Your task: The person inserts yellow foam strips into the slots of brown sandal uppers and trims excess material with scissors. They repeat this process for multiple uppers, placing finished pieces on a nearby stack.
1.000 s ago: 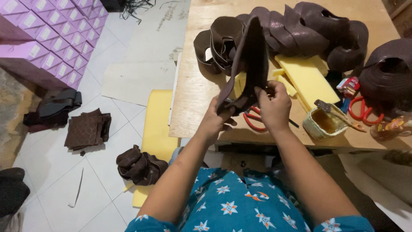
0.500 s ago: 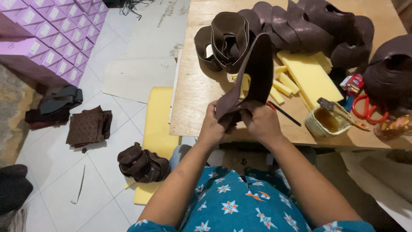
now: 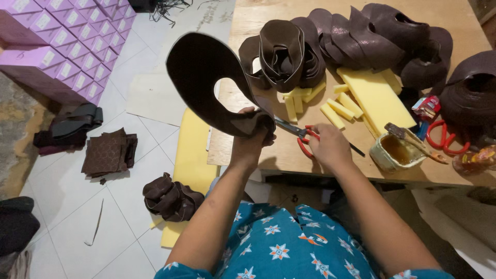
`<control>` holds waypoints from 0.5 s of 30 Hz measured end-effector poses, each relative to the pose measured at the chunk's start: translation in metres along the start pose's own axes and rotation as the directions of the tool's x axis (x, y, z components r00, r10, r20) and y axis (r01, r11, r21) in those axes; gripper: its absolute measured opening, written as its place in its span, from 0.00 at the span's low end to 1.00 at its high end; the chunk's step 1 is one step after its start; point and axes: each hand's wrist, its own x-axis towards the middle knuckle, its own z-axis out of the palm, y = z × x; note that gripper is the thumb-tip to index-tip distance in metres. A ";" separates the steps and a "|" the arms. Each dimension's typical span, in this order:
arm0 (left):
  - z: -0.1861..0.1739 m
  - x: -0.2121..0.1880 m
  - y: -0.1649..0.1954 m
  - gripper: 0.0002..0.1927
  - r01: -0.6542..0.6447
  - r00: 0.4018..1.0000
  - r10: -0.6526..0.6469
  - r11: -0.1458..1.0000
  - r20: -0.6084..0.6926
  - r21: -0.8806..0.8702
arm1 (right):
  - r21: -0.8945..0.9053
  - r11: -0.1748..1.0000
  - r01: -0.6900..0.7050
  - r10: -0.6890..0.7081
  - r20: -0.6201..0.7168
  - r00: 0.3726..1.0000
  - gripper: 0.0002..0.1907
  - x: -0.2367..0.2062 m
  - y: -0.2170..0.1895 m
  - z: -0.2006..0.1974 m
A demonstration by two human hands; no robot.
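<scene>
A person in a blue star-patterned shirt (image 3: 289, 248) sits at the near edge of a wooden bench (image 3: 248, 150), seen from above. The left hand (image 3: 253, 137) is clenched around the narrow end of a curved dark brown leather piece (image 3: 206, 77), holding it up off the bench's left edge so that its broad, rounded part arcs out over the tiled floor (image 3: 124, 206). The right hand (image 3: 328, 144) rests on the bench just to the right, its grip closing over the red handles of a pair of scissors (image 3: 302, 137) whose blades point left toward the leather; whether the fingers are fully through the loops cannot be told. Farther back on the bench lie a heap of similar brown leather pieces (image 3: 336, 41), a yellow foam slab (image 3: 377, 95) and several cut yellow foam strips (image 3: 297, 98). To the right of the right hand stands a small tin of glue (image 3: 392, 152) with a brush (image 3: 413, 139) laid across it, and beyond that a second pair of red-handled scissors (image 3: 442, 137). On the floor to the left are a yellow foam sheet (image 3: 188, 155), small piles of dark leather scraps (image 3: 170, 199) and rows of purple boxes (image 3: 67, 46) at far left.
</scene>
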 end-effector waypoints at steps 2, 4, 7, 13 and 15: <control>-0.001 0.001 0.000 0.25 -0.093 0.996 0.092 0.995 0.022 0.043 | -0.167 0.975 -0.147 0.184 0.233 0.955 0.13 0.002 0.013 0.011; -0.002 0.001 0.000 0.25 -0.171 0.985 0.168 0.977 0.031 0.126 | -0.291 0.941 -0.170 0.260 0.305 0.916 0.15 0.002 0.022 0.021; -0.003 -0.002 0.000 0.29 -0.337 0.941 0.326 0.890 0.087 0.307 | -0.362 0.928 -0.094 0.190 0.240 0.952 0.17 -0.001 0.030 0.029; 0.000 -0.004 0.007 0.34 -0.569 0.822 0.508 0.730 0.256 0.379 | -0.421 0.902 -0.098 0.227 0.268 0.936 0.15 0.008 0.028 0.028; -0.001 -0.004 0.008 0.34 -0.470 0.882 0.414 0.818 0.227 0.332 | -0.418 0.903 -0.101 0.228 0.267 0.936 0.17 0.008 0.026 0.027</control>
